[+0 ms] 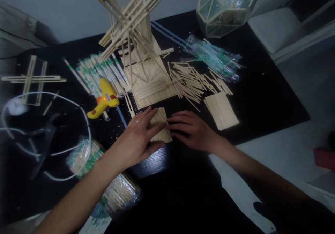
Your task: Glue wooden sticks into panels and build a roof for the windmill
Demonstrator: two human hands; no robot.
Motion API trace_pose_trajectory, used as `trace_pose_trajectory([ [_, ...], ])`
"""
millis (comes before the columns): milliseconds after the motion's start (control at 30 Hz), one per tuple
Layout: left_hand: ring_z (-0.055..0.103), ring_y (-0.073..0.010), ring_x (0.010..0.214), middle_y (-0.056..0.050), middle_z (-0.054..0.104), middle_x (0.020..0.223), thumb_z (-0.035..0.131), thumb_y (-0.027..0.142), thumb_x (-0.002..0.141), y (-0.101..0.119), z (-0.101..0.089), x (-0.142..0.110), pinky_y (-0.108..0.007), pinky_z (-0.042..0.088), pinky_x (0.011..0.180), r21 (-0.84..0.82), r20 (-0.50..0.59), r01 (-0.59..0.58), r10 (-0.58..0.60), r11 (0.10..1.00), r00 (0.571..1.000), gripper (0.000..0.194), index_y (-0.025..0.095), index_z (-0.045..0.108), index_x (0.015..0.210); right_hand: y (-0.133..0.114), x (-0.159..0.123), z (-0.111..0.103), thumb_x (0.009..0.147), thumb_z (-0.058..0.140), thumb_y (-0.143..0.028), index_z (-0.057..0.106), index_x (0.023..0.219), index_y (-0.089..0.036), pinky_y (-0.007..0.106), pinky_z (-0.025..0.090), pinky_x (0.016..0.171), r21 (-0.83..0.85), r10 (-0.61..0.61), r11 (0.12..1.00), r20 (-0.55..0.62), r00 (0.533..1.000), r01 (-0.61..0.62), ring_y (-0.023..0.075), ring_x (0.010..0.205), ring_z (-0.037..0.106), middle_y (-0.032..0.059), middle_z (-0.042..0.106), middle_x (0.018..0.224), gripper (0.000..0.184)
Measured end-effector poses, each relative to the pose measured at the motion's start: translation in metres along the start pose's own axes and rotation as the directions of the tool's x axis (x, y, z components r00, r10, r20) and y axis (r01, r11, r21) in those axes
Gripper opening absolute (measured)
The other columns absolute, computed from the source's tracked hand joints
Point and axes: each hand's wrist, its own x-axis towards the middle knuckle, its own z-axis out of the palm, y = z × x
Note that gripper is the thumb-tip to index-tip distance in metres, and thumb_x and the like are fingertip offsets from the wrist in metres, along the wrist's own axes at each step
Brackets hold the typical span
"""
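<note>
Between my hands, near the front of the black table, lies a small panel of wooden sticks [162,126] set side by side. My left hand [143,129] rests over its left part, fingers spread, a ring on one finger. At the panel's right edge, the fingertips of my right hand [187,129] touch the sticks, fingers stretched out. Behind them stands a windmill-like stick model [138,35] on a flat stick base [154,98]. A yellow glue gun [104,99] with an orange light lies left of my left hand.
Loose cut sticks [190,82] and a finished stick panel [222,111] lie to the right. Wrapped chopsticks [96,70] lie behind the glue gun, and a bagged bundle [120,192] sits at front left. A white cable [90,133] loops at left. A glass terrarium [222,10] stands at the back.
</note>
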Motion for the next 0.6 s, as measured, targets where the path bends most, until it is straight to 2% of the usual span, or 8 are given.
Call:
trace_pose_trajectory([
  [167,0.038,-0.0404,0.157,-0.023,0.041,0.167,0.059,0.04,0.105,0.0029,0.0037,0.0012,-0.065,0.038,0.126,0.0,-0.012,-0.016,0.016,1.0,1.0,0.045,0.019,0.061,0.145,0.0002,0.0006,-0.0002,0.099,0.071,-0.02,0.078,0.114,-0.022,0.049,0.062,0.099,-0.017,-0.027,1.0,-0.002,1.0,0.027,0.0276,0.12,0.069,0.0079,0.08,0.122,0.016],
  [300,0.04,-0.0408,0.156,-0.023,0.045,0.165,0.061,0.04,0.104,0.0041,0.0075,0.001,-0.064,0.038,0.125,0.011,-0.033,-0.009,0.009,1.0,0.999,0.044,0.018,0.064,0.142,0.0007,-0.0003,-0.0006,0.099,0.07,-0.02,0.079,0.112,-0.025,0.049,0.061,0.1,-0.026,-0.02,0.999,0.026,0.999,0.021,0.0277,0.121,0.068,0.0062,0.079,0.125,0.016],
  [600,0.042,-0.0413,0.155,-0.023,0.046,0.164,0.065,0.04,0.102,0.0034,0.01,0.002,-0.066,0.04,0.124,-0.008,-0.065,-0.011,0.011,1.0,0.998,0.045,0.017,0.065,0.14,0.0016,0.0003,-0.0006,0.099,0.069,-0.017,0.08,0.114,-0.024,0.05,0.058,0.099,-0.027,-0.044,0.999,0.05,0.998,0.045,0.0295,0.123,0.065,0.0092,0.079,0.123,0.019],
])
